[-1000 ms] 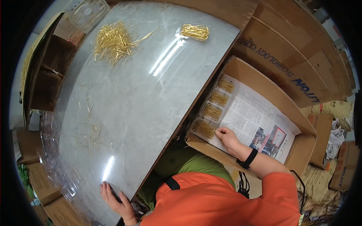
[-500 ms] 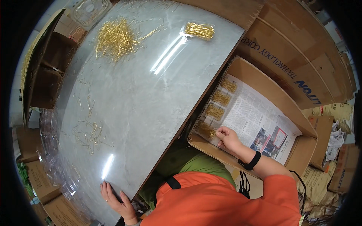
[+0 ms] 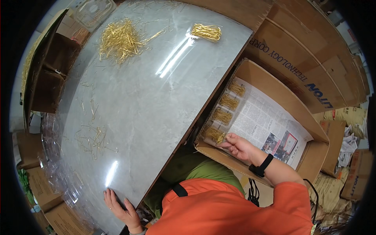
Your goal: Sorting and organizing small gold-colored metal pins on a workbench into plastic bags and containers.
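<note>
My right hand (image 3: 239,147) reaches into an open cardboard box (image 3: 280,84), its thumb and fingers pinched at the corner of a small clear plastic tray filled with gold wire hooks (image 3: 215,134). That tray sits nearest me in a row of several similar filled trays (image 3: 223,116) along the box's left side. Newspaper (image 3: 252,113) lines the box floor under them. My left hand (image 3: 122,208) rests with fingers stretched out on the near edge of the grey table (image 3: 156,117), holding nothing.
A large heap of gold hooks (image 3: 120,41) lies at the table's far left, with another filled tray (image 3: 206,32) at the far right. Loose hooks (image 3: 94,141) are scattered on the left. Clear plastic trays (image 3: 66,176) crowd beyond the left edge. A big carton (image 3: 305,51) stands behind the box.
My right hand has shifted slightly, its fingers now at the tray's near right corner. More of the nearest tray's hooks shows. My left hand has stayed put.
</note>
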Motion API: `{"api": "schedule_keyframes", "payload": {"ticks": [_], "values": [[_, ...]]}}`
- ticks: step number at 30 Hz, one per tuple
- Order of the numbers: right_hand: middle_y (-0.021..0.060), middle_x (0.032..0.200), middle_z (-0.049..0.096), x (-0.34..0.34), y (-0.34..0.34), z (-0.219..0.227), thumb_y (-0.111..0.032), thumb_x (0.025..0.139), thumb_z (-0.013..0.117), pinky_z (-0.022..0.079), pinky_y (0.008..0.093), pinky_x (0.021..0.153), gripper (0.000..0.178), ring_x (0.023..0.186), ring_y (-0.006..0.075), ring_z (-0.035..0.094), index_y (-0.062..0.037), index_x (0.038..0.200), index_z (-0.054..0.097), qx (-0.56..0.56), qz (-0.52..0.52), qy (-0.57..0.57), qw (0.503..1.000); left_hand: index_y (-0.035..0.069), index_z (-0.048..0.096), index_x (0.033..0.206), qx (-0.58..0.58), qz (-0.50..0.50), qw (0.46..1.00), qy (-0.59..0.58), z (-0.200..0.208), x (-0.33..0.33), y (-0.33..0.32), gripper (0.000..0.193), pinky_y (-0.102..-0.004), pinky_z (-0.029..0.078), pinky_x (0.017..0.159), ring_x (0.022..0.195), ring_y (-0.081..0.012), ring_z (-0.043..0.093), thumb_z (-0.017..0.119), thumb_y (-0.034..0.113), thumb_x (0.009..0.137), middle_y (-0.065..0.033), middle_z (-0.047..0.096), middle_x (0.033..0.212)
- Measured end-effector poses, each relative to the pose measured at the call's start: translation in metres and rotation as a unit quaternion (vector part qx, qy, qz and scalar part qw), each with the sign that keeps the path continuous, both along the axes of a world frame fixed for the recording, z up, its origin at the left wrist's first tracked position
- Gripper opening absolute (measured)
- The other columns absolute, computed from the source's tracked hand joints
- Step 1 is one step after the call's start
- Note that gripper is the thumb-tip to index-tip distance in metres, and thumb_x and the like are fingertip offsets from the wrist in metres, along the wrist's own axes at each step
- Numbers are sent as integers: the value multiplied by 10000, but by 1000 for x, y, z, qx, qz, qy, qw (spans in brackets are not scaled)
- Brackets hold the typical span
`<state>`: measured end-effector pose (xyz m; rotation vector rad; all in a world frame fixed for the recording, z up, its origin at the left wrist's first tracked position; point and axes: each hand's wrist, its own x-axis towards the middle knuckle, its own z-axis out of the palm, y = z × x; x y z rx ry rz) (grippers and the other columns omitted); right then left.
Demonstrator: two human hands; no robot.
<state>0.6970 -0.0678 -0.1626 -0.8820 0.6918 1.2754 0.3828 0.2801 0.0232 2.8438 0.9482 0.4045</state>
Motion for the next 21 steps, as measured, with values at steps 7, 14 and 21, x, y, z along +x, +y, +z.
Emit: {"api": "schedule_keyframes", "payload": {"ticks": [7,14,21], "values": [[165,1062,670,-7,0,-19,-213,1090,459,382,176,426,58,565,74,463,-156,1102,462,-70,8,-8,998,-60,479,1428,-2,5,1000,2,-1,-1,1,531,-540,243,1194,1422,-423,389,512,206,970,-232,476,1490],[73,900,629,-18,17,-16,-247,1067,529,384,216,446,116,586,103,508,-132,1062,516,-126,29,-135,982,-59,481,1425,-1,3,1000,4,-1,-1,1,526,-540,247,1191,1419,-427,389,511,205,971,-232,473,1492],[88,908,641,-17,18,-20,-242,1074,507,396,222,450,129,575,112,519,-115,1091,515,-144,25,-160,976,-60,482,1423,-8,4,1000,0,0,0,1,523,-534,257,1187,1416,-433,388,510,215,978,-235,473,1490]]}}
